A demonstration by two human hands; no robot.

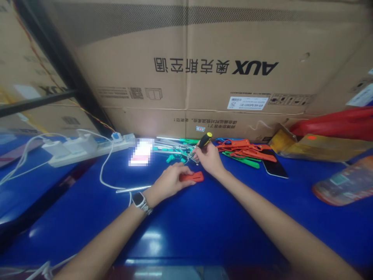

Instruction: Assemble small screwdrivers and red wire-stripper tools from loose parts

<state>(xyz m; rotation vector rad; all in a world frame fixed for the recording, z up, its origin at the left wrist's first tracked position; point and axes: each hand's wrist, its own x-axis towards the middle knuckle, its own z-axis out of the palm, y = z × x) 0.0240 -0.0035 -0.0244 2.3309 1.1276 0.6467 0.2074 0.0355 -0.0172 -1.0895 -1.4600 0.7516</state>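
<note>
My left hand point(171, 179), with a watch on its wrist, is closed around a flat red-orange plastic piece point(196, 177) resting low over the blue table. In my right hand point(210, 157) is a screwdriver point(205, 140) with a black and yellow handle, its handle end tilted up and away. My right fingers are by a pile of thin metal rods and green plastic parts point(171, 149), where the screwdriver's tip is hard to make out. Right of that hand lies a heap of orange plastic pieces point(244, 148), with green pieces point(243, 160) beneath.
A large cardboard box point(186, 77) walls off the back. A power strip point(84, 151) with white plugs and cables lies left, near a lit screen point(142, 152). A phone point(275, 167), an open carton point(317, 147) and a bottle point(344, 182) are on the right. One metal rod point(131, 189) lies behind my left wrist.
</note>
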